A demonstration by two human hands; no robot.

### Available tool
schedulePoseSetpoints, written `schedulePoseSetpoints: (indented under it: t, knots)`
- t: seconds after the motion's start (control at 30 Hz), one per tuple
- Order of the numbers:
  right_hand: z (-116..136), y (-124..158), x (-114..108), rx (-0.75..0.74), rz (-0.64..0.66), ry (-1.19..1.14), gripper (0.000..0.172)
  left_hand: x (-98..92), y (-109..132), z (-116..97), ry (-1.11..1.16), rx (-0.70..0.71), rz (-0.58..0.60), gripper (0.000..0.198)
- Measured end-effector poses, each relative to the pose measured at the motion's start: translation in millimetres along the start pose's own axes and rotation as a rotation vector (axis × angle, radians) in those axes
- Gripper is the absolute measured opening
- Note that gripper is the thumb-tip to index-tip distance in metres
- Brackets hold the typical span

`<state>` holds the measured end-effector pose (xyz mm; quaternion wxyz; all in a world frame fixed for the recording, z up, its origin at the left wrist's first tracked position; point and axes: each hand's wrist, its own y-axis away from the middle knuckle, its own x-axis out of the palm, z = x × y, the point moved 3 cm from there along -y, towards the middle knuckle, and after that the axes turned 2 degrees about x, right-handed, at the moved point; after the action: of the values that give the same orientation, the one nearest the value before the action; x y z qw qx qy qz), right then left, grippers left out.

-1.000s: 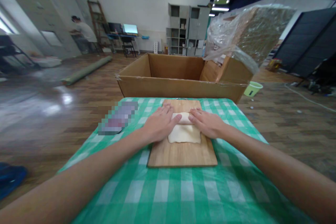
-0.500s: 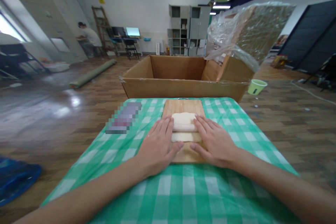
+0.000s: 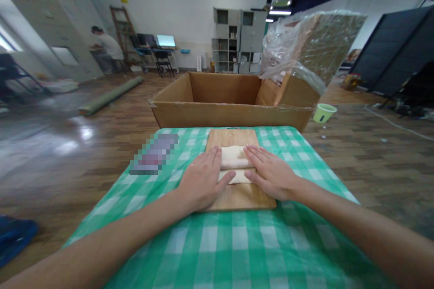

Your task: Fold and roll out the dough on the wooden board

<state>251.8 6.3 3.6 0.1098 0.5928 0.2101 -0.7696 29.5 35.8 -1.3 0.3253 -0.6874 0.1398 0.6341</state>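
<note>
A slab of pale dough [image 3: 233,157] lies across a wooden cutting board [image 3: 237,196]. Along its middle runs a smooth rounded band; I cannot tell whether this is a fold of the dough or a pale rolling pin. My left hand [image 3: 203,178] rests over the left end, fingers stretched out flat and thumb pointing inward across the near strip of dough. Over the right end lies my right hand [image 3: 273,171], likewise flat, its thumb on the near strip. Both ends of the dough are hidden under my hands.
A green-and-white checked cloth [image 3: 190,244] covers the table. At its left lies a blurred-out flat object [image 3: 154,153]. Beyond the table's far edge stands a large open cardboard box [image 3: 230,115], with a green bucket [image 3: 324,113] to its right. A person [image 3: 108,47] sits far left.
My hands have shifted slightly up the board relative to its near edge, and more bare wood shows at the front. The camera view has turned a little to the right.
</note>
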Motion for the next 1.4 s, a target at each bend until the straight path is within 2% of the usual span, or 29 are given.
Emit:
schedulePoseSetpoints:
  t: [0.2,0.3,0.37,0.5,0.6,0.73,0.87,1.0,1.13,1.3,1.4]
  knots:
    - [-43,-68,8,0.137,0.122,-0.140,0.085,12.7,-59,28,0.008,-0.026,0.054,0.080]
    - [-48,-81,10,0.178,0.120,-0.127,0.082,17.3,-73,34,-0.024,0.036,0.088,0.074]
    - [-44,-78,9,0.184,0.103,-0.113,0.082,17.8,-73,33,-0.028,0.036,0.076,0.071]
    - [-25,-47,5,0.185,0.048,-0.055,0.087,12.2,-50,23,0.018,-0.017,-0.054,0.079]
    - [-2,-15,3,0.112,-0.006,0.051,0.088,7.3,-21,10,0.029,0.056,-0.106,0.084]
    - [32,30,6,0.035,-0.090,0.161,0.090,-1.1,22,-6,0.036,0.119,-0.132,0.084]
    - [58,66,13,0.020,-0.126,0.181,0.101,-8.6,60,-19,0.029,0.150,-0.161,0.083]
    - [66,82,16,0.009,-0.125,0.152,0.104,-10.5,75,-23,0.013,0.166,-0.164,0.082]
    - [51,61,7,0.028,-0.108,0.114,0.094,-5.4,54,-17,0.012,0.146,-0.141,0.081]
    - [20,-2,-4,0.114,-0.022,0.082,0.080,4.9,2,-6,0.001,0.048,-0.139,0.077]
    - [15,-17,-5,0.156,-0.011,0.094,0.076,4.5,-6,-6,0.009,0.017,-0.146,0.076]
